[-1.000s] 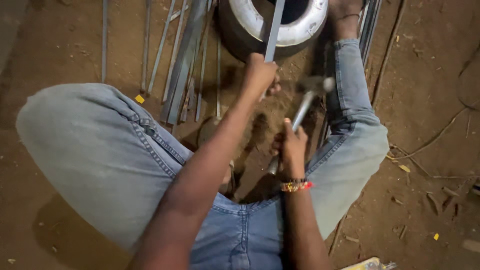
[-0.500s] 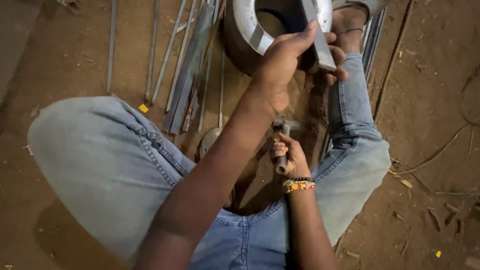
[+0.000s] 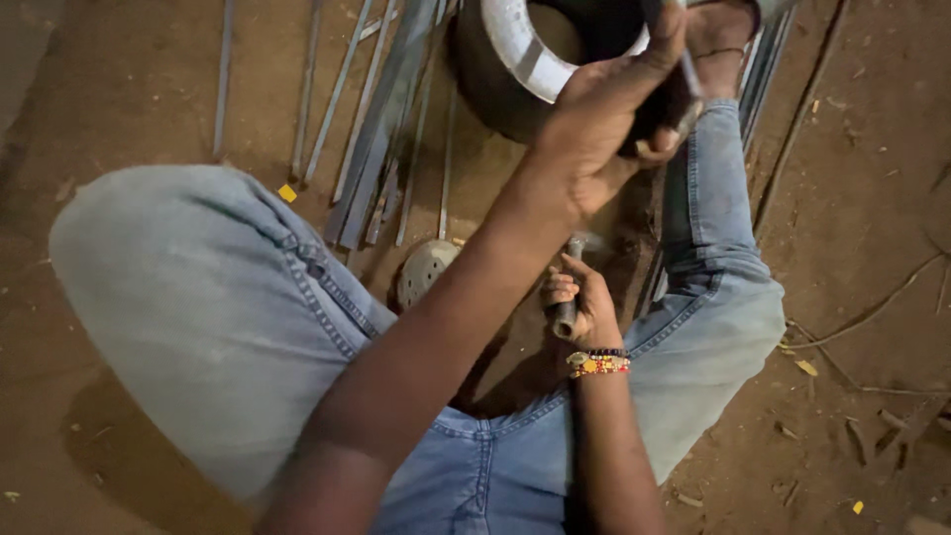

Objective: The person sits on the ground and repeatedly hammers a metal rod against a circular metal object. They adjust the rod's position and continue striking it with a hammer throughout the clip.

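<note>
I sit on a dirt floor in blue jeans with my knees spread. My left hand is raised close to the camera and grips a narrow metal strip that runs up past the top edge. Lower down, between my legs, my right hand is closed around the handle of a hammer, whose head is hidden behind my left forearm. A beaded bracelet sits on my right wrist. A round metal ring on a dark cylinder stands just beyond my left hand.
Several long flat metal strips lie on the ground left of the ring, and more run along my right leg. A small perforated disc lies near my left knee. My bare foot rests by the ring. Scraps litter the dirt at right.
My left hand rose toward the camera with the strip and now covers more of the ring. My right hand brought the hammer down from a raised position to low between my legs.
</note>
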